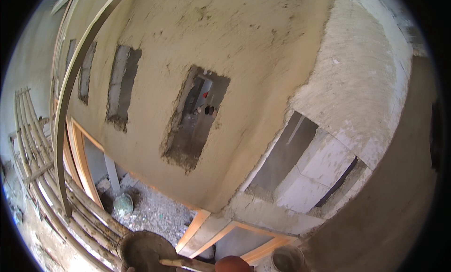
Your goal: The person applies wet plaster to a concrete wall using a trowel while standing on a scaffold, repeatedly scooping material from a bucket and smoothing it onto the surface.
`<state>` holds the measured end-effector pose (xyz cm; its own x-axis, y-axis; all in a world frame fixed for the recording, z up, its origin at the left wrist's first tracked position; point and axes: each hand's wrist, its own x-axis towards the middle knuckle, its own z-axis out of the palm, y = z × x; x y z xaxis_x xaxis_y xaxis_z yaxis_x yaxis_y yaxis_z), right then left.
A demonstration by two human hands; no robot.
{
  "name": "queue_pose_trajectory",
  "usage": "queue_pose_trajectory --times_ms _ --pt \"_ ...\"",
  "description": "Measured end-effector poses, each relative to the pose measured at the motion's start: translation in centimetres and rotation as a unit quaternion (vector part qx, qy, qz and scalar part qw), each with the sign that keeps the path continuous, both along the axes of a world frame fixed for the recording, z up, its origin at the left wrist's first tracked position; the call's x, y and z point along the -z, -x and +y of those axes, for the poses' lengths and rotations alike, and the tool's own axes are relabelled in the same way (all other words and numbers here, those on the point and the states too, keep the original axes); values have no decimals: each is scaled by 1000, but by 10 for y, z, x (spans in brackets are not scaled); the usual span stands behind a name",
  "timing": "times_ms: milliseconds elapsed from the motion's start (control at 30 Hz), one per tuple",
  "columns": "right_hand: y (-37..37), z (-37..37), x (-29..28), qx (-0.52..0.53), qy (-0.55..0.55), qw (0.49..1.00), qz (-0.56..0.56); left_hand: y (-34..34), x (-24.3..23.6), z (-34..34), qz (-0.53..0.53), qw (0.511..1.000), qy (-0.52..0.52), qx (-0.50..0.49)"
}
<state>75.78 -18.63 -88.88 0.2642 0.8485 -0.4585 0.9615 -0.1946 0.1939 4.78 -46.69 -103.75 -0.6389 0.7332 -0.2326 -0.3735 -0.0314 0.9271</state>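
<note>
Mortar pan (141, 239) at the lower edge, below a part-plastered wall (253, 46).
A pale stick (169, 262) overlaps it; poles (101, 213) lie left, crossed by a curved board (63, 112); either hand's state cannot be told.

Plastered wall (253, 84): sandy tan, darker flecks
Unplastered section (354, 79): chalky white, beige swirls
Door frame (193, 229): orange-brown
Poles (105, 218): weathered tan
Basin (126, 247): muddy brown
Handle (171, 262): pale tan
Rounded thing (232, 264): orange-red
Rubble (155, 208): speckled grey
</note>
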Motion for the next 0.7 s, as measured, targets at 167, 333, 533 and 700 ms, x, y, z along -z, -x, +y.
queue_pose_trajectory --times_ms 167,333,533,700 --pt "58 39 -46 -403 -128 883 -202 -14 -15 -25 25 999 -25 -37" --pt "301 30 -125 -135 -115 900 397 -14 -37 -41 -33 992 115 -40" --pt "427 42 -132 -375 -114 791 470 -11 -45 -31 -64 989 126 -54" --pt "514 37 -146 -472 -105 743 463 -13 -33 -32 -68 989 107 -70"
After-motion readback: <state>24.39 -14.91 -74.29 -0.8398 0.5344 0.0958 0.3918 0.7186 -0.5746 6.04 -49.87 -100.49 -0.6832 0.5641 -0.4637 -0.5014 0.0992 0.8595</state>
